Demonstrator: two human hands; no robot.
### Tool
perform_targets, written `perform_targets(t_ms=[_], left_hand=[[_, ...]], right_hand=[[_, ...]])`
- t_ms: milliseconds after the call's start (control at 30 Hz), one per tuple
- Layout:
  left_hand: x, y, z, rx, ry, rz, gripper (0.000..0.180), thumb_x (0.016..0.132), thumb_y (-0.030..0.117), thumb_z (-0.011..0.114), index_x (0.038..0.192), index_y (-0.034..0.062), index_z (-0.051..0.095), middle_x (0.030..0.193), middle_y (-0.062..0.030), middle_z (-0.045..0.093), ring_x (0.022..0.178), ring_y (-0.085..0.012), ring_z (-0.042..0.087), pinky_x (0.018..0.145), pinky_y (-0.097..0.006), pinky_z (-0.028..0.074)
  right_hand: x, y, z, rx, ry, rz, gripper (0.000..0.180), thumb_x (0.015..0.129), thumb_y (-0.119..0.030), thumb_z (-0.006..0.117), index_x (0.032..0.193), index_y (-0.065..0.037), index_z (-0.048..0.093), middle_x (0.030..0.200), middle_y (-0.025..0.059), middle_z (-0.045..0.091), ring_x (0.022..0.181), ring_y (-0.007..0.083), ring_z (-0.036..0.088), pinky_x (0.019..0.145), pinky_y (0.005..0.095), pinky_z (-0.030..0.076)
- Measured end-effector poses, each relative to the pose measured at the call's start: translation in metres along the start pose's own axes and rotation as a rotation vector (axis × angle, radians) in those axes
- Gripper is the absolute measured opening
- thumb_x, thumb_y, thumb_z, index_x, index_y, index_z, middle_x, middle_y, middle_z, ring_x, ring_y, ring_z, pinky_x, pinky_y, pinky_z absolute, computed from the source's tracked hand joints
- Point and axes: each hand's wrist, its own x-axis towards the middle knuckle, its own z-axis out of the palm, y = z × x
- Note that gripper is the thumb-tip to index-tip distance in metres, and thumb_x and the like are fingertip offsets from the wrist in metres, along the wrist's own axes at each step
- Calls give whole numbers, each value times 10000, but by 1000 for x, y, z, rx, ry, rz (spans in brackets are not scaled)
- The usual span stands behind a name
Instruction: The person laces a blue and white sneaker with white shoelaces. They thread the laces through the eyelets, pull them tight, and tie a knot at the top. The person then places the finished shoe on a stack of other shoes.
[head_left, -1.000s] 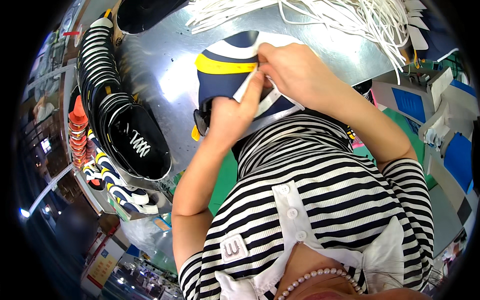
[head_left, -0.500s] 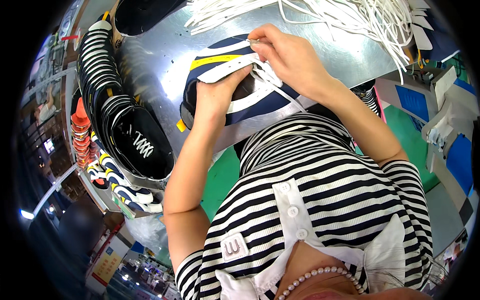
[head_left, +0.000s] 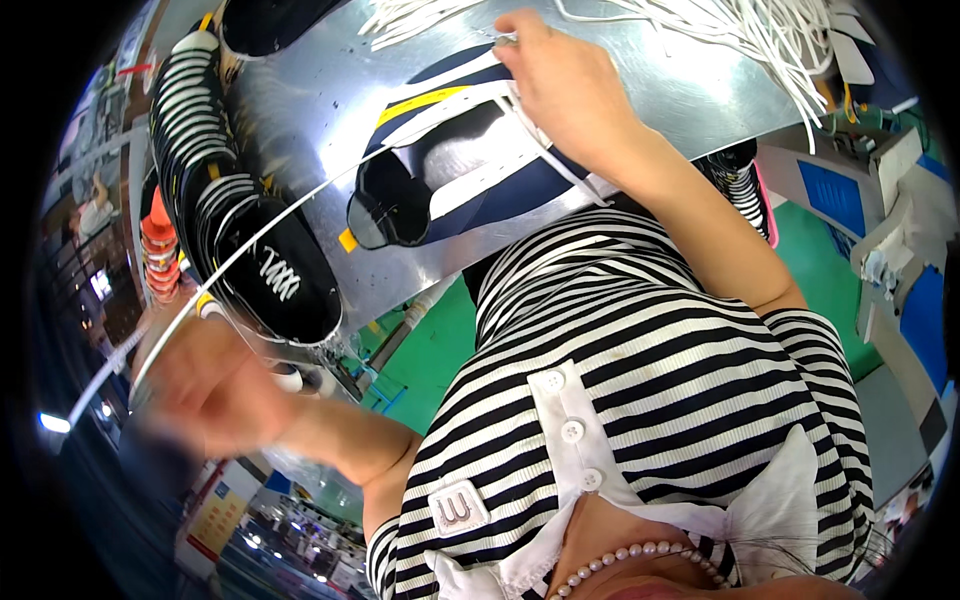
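A navy and white shoe upper [head_left: 470, 205] with a yellow stripe lies on the metal table, its dark opening facing up. Across its front, my right hand [head_left: 570, 90] is closed, thumb and forefinger pinching near the far edge; the exact grip is partly hidden. From the eyelet area a white shoelace [head_left: 262, 232] stretches tautly down and left to my left hand [head_left: 215, 390]. That hand is blurred by motion, well off the table, and appears closed around the lace. Another length of white lace [head_left: 550, 155] hangs over the near side of the upper.
Loose white laces [head_left: 720, 50] lie heaped at the table's [head_left: 300, 110] far right. A long row of nested black shoe uppers [head_left: 195, 120] runs along the left edge. Orange pieces [head_left: 160, 245] are stacked beyond it. More striped shoes [head_left: 735, 185] show under the table at right.
My left hand has come out of the shoe opening and swung down-left, drawing the lace out long and straight. My right hand has shifted slightly upward, still at the upper's front.
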Motion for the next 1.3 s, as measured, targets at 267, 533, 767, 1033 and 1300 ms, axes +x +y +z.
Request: perform_targets(t_ms=[267, 533, 767, 1033, 1300], left_hand=[[-20, -158, -7, 1588, -477, 345, 175, 711, -1, 785, 822, 23, 653, 933, -86, 628, 870, -241, 597, 769, -322, 483], [-13, -155, -13, 1590, -324, -20, 288, 778, 242, 791, 900, 26, 643, 845, -140, 689, 726, -322, 663, 651, -382, 508], [-9, -154, -15, 1597, -375, -46, 284, 775, 251, 796, 897, 37, 654, 776, -119, 686, 669, -295, 655, 600, -361, 502], [-14, -164, -32, 1590, -661, 462, 243, 758, 67, 796, 948, 21, 652, 768, -89, 670, 625, -247, 620, 567, -322, 476], [-26, -171, -46, 1461, -561, 647, 397, 784, 88, 784, 1078, -7, 535, 793, -91, 625, 563, -256, 539, 521, -345, 426]], right_hand=[[-8, 3, -30, 590, -52, 102, 196, 954, -84, 569, 1124, 11, 551, 763, 111, 660, 710, 194, 670, 641, 325, 512], [-66, -14, -57, 564, -354, 119, 199, 959, -157, 574, 1113, -44, 520, 745, 99, 668, 680, 258, 672, 616, 338, 497], [-62, -15, -52, 491, -457, 135, 185, 950, -152, 576, 1058, -15, 515, 751, 129, 676, 689, 303, 673, 636, 390, 503], [-54, -20, -24, 322, -427, 71, 242, 942, -167, 578, 1061, 3, 454, 699, 192, 625, 684, 395, 632, 619, 463, 483], [-44, -12, -68, 241, -514, 26, 231, 889, -208, 658, 987, -34, 541, 662, 126, 627, 620, 304, 635, 567, 389, 471]])
